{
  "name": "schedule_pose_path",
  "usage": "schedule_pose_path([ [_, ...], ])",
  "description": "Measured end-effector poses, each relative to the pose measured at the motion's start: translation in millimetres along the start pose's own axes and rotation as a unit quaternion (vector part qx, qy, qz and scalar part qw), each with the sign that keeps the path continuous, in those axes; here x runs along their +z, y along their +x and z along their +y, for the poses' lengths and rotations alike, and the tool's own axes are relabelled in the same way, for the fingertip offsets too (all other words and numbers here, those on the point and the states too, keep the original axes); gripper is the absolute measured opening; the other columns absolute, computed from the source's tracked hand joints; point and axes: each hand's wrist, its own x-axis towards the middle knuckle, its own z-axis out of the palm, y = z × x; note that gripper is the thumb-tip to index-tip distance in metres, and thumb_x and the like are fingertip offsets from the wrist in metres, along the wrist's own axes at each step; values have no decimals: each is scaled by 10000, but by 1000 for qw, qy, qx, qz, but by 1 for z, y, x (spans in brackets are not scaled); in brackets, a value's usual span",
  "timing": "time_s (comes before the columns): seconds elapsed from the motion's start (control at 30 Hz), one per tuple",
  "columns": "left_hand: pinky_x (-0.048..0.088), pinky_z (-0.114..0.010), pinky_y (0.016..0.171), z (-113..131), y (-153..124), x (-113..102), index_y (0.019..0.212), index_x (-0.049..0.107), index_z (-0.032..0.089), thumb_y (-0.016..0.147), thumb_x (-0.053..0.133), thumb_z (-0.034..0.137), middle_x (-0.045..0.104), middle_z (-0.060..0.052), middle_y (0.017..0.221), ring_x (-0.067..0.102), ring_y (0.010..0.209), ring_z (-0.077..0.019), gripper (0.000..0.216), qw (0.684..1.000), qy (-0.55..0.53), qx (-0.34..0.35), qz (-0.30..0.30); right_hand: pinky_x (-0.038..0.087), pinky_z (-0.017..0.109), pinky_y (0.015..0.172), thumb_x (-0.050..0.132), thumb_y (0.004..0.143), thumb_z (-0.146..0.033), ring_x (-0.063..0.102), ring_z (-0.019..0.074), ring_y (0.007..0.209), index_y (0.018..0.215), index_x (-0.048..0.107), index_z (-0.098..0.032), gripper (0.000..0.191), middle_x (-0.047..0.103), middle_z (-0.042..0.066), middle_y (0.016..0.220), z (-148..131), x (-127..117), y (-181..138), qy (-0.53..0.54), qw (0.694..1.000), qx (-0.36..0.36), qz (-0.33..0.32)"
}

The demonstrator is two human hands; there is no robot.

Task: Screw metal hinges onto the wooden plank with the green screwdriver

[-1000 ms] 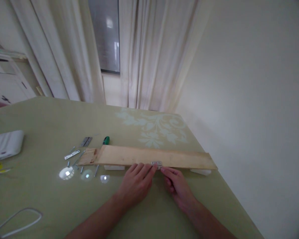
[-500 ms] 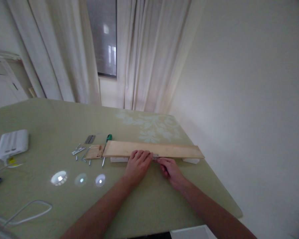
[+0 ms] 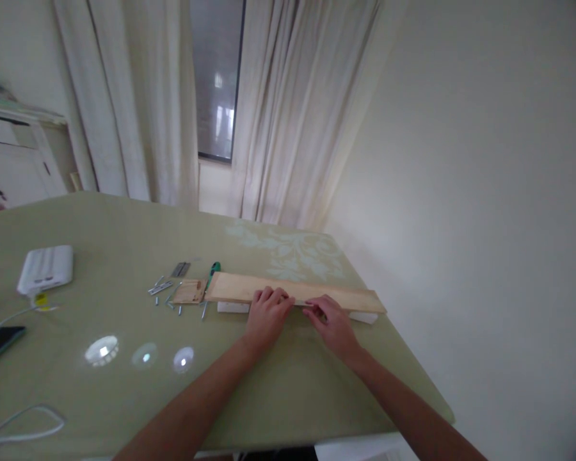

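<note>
A long pale wooden board [image 3: 338,296] lies across the table, raised on white blocks [image 3: 233,308]. At its front edge is a small metal hinge [image 3: 301,303], seen nearly edge-on between my hands. My left hand [image 3: 267,317] is closed, its fingertips on the board and its thumb and forefinger at the hinge's left end. Pinched at the hinge's right end are the fingers of my right hand [image 3: 333,325]. The fingers partly cover the hinge.
Left of the board lie a small wooden piece [image 3: 190,292], a green-handled screwdriver [image 3: 214,268], a grey hinge [image 3: 180,269], a metal plate [image 3: 160,288] and several screws. A white power bank [image 3: 47,267] with a cable stands farther left. A wall [image 3: 484,224] rises on the right.
The hinge between my hands has tipped from showing its face to nearly edge-on. My right hand has moved up slightly, its fingers over the board's edge. The head view has shifted a little.
</note>
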Motion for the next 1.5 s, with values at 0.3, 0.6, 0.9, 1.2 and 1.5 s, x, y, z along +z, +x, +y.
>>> schedule_pose_path([
  [0.3, 431, -417, 831, 1, 5, -2, 1136, 777, 294, 1018, 606, 243, 725, -69, 1041, 576, 982, -273, 214, 1000, 7, 9, -13, 483, 383, 947, 602, 1033, -271, 656, 252, 1016, 1087, 806, -238, 214, 761, 91, 1047, -5, -5, 31, -192, 968, -128, -98],
  [0.6, 498, -424, 969, -13, 3, -18, 1405, 650, 219, 1054, 559, 312, 750, -103, 1210, 648, 1098, -264, 374, 997, -63, 31, 31, 515, 325, 893, 666, 1018, -327, 689, 232, 1018, 984, 796, -202, 184, 769, 74, 1014, -10, 1, 41, -275, 944, -137, -120],
  [0.9, 551, -380, 808, -150, 7, -127, 1174, 756, 201, 968, 527, 403, 795, -109, 1024, 735, 888, -275, 369, 927, -26, -375, 13, 522, 328, 862, 724, 981, -285, 713, 235, 990, 989, 791, -202, 108, 785, 72, 1021, -16, 2, 37, -322, 931, -125, -120],
  [1.2, 527, -411, 798, -220, -70, -134, 1045, 799, 197, 946, 530, 429, 804, -159, 1079, 736, 1008, -374, 369, 860, 57, -479, -167, 444, 293, 646, 818, 897, -321, 709, 212, 826, 786, 736, -210, 176, 746, 37, 880, -24, 4, 49, -289, 946, -92, -115],
  [1.5, 496, -369, 760, -231, -77, -131, 919, 796, 256, 858, 565, 461, 817, -101, 995, 741, 956, -347, 315, 836, 100, -490, -226, 498, 294, 783, 857, 866, -290, 681, 195, 884, 828, 724, -205, 163, 735, 29, 902, 2, 15, 32, -170, 975, -141, -25],
])
